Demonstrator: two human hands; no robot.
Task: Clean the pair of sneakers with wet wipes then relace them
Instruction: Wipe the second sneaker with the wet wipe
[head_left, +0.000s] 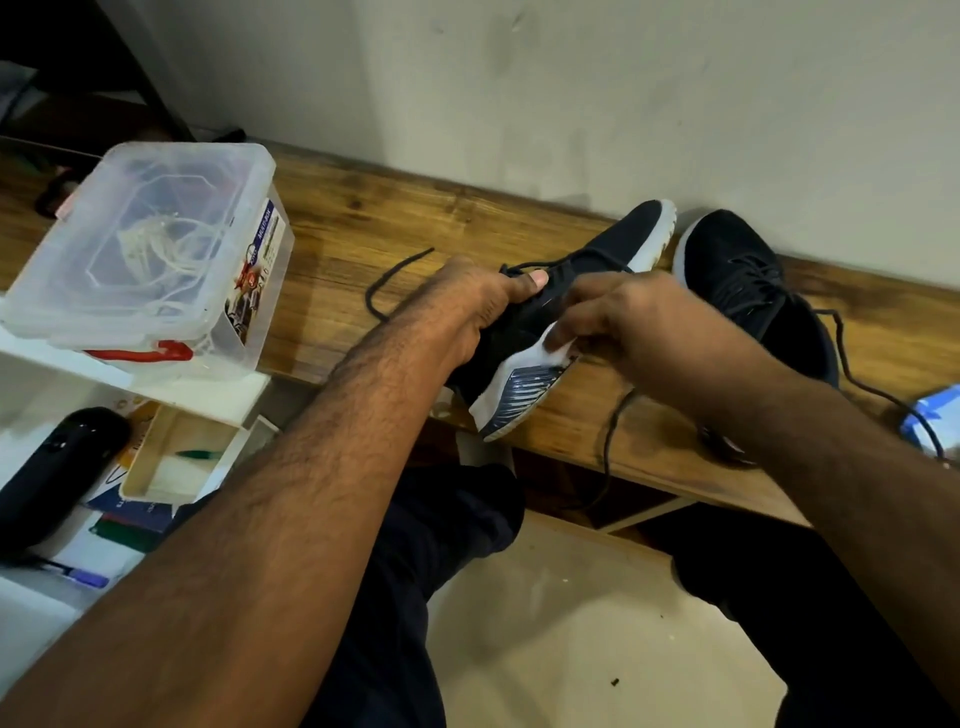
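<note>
A black sneaker with a white sole (613, 254) lies tilted on its side on the wooden bench (363, 218). My left hand (467, 301) grips it around the heel and collar. My right hand (623, 317) presses a white wet wipe (558, 345) against the sole's side near the heel. Its dark lace (387, 280) trails loose to the left and hangs off the front edge. The second black sneaker (748, 280) rests on the bench to the right, near the wall, with its lace loose. A blue wet-wipe pack (935, 421) sits at the right edge.
A clear plastic lidded box (150, 249) holding white laces stands on a white shelf at the left. Below it are a black oblong object (57, 467), a small open box (176, 457) and pens. The wall (571, 93) runs directly behind the bench. My legs are below.
</note>
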